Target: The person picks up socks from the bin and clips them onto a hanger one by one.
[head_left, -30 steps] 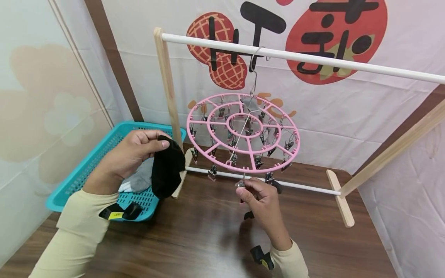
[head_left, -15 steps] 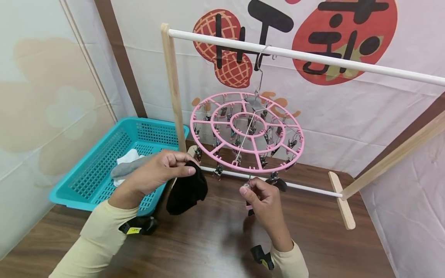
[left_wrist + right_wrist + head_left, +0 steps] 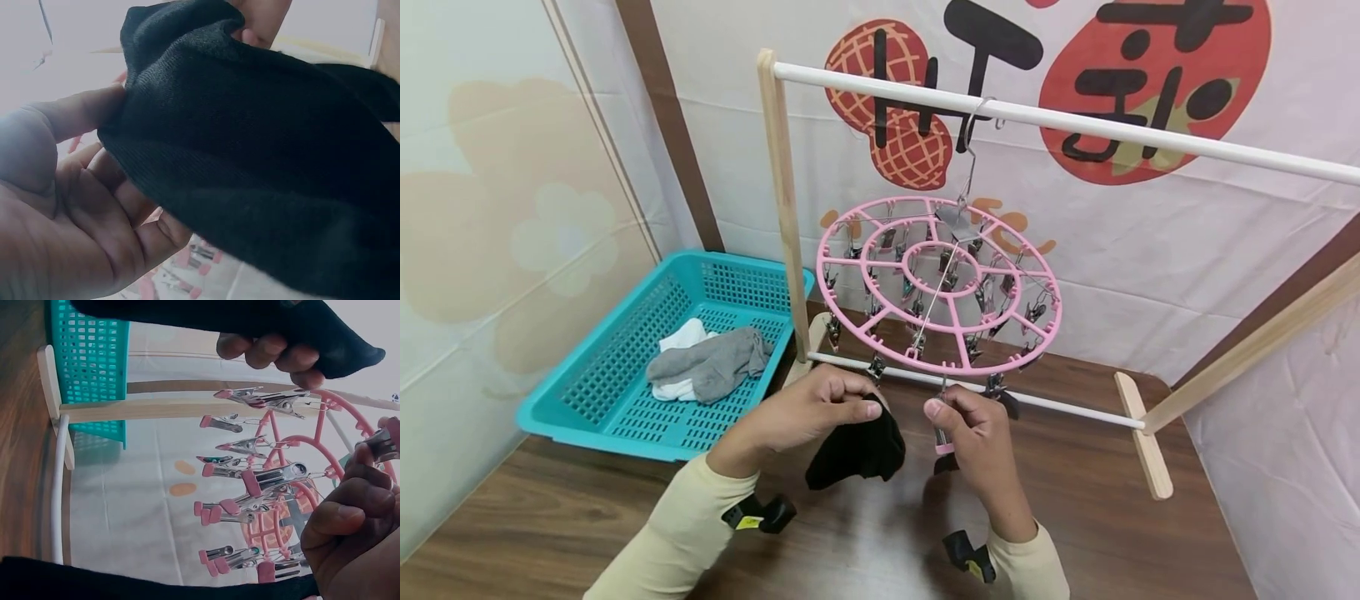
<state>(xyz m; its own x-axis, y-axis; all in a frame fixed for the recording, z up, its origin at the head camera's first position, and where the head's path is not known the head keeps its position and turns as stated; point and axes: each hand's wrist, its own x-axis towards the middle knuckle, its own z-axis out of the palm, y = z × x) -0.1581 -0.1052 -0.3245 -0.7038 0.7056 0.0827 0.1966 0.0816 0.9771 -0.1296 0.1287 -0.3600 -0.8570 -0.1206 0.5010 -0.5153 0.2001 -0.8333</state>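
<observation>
My left hand (image 3: 808, 410) pinches a black sock (image 3: 859, 450) by its upper edge between thumb and fingers; the rest droops below. In the left wrist view the sock (image 3: 250, 150) spreads across most of the frame. My right hand (image 3: 981, 437) grips a metal clip (image 3: 943, 435) with pink tips, hanging from the near rim of a pink round drying rack (image 3: 958, 330). Sock and clip are a short gap apart. Another black cloth (image 3: 1011, 406) hangs from a clip just behind my right hand, which partly hides it.
Several more clips (image 3: 272, 481) dangle under the rack, which hooks on a white rail (image 3: 1075, 123) with wooden posts (image 3: 786, 200). On the left stands a turquoise basket (image 3: 602, 333) with a grey sock (image 3: 722, 367) and a white cloth (image 3: 685, 335) inside. A printed curtain (image 3: 722, 125) hangs behind.
My left hand has carried the black sock rightward and down from over the basket, close to the right hand. The right hand stays on the clip, whose pink tips now show more.
</observation>
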